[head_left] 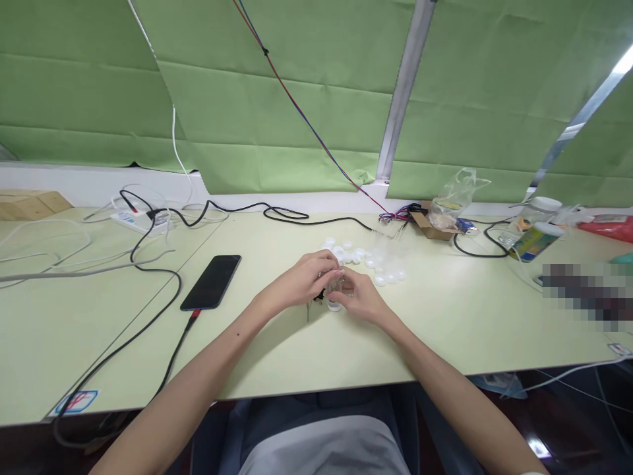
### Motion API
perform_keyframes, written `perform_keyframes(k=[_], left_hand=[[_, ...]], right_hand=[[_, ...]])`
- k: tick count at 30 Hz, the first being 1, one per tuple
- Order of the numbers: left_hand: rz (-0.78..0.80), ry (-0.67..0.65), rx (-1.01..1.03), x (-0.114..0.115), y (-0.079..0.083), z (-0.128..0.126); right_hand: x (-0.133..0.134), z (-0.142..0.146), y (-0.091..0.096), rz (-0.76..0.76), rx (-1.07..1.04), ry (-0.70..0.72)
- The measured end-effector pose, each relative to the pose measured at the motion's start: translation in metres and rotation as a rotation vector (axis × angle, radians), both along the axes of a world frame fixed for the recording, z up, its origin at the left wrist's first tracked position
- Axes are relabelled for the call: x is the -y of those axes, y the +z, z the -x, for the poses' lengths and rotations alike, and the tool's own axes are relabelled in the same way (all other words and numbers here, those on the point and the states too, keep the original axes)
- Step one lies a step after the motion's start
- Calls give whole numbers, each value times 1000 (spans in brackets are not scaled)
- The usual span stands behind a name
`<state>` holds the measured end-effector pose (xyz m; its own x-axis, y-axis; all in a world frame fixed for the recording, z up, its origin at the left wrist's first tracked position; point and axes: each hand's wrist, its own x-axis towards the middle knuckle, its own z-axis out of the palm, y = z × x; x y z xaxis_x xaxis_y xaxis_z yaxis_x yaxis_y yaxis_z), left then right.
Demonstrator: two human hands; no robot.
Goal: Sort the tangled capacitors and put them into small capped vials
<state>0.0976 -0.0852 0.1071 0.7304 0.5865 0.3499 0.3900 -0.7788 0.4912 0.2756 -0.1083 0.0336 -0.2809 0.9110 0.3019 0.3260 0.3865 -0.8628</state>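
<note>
In the head view, a small clear bottle [336, 287] with a white cap-like end [335, 306] at its lower side stands between my hands. My right hand [364, 297] curls its fingers and thumb round the bottle from the right. Over the top of it, my left hand [312, 278] has its fingers pinched together; what they grip is too small to make out. A small black piece [319, 295] and a thin wire-like strand [308, 311] show just below the left fingers. Several white round caps [346, 254] lie scattered just beyond both hands.
A black phone [211, 282] on a charging cable lies to the left. Cables [291, 214] run along the back edge near a power strip [141, 221]. An open cardboard box [432, 226] with a plastic bag and a tilted labelled container [537, 241] stand at the right back.
</note>
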Motion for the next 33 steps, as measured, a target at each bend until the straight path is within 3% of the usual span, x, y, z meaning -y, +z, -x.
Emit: perform_keyframes(k=[6,13,21,28,33], left_hand=[[4,27,5,2,0,0],[181,218,272,6,-22,1],[337,319,422,5,-42,-9],[431,301,591,2,-51,-5],[535,303,677,3,-51,-6]], right_hand=[[1,1,2,33,-41,8],[2,3,5,131,-192,-50],[2,10,0,89,-179,-65],[3,6,-1,53,-117,-4],[-9,-15,5,-70,-41,-152]])
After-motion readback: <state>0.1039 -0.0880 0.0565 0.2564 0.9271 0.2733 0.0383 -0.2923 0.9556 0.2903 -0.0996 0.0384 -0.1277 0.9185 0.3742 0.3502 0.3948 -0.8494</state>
